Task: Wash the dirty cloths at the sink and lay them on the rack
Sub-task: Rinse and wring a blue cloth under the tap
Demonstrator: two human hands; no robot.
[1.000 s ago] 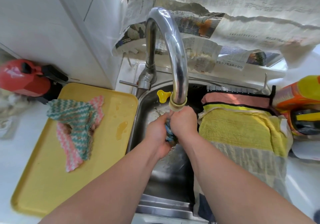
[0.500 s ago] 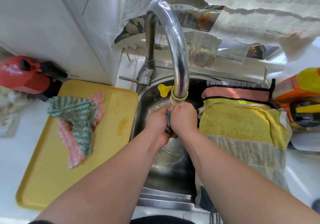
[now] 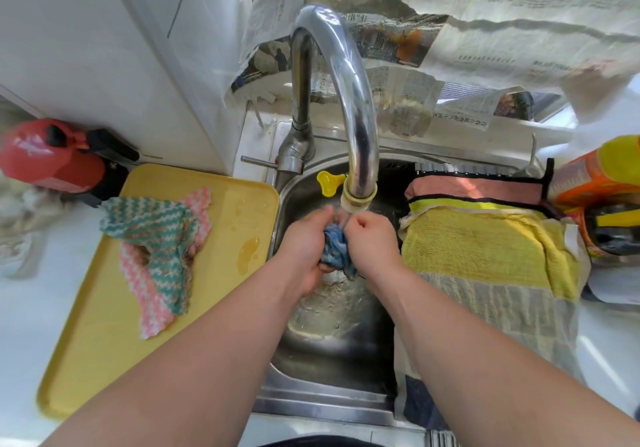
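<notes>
Steel sink (image 3: 313, 387) filled the middle, with washed cloths draped right and a zigzag cloth (image 3: 156, 249) waiting on the yellow tray (image 3: 86, 360). Under the tap (image 3: 346, 100), the left hand (image 3: 304, 242) and right hand (image 3: 372, 242) had shifted, both clenched on the blue cloth (image 3: 335, 249); rinsing apparently continued.

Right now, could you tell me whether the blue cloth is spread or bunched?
Bunched: the blue cloth is wadded between left hand and right hand.
</notes>
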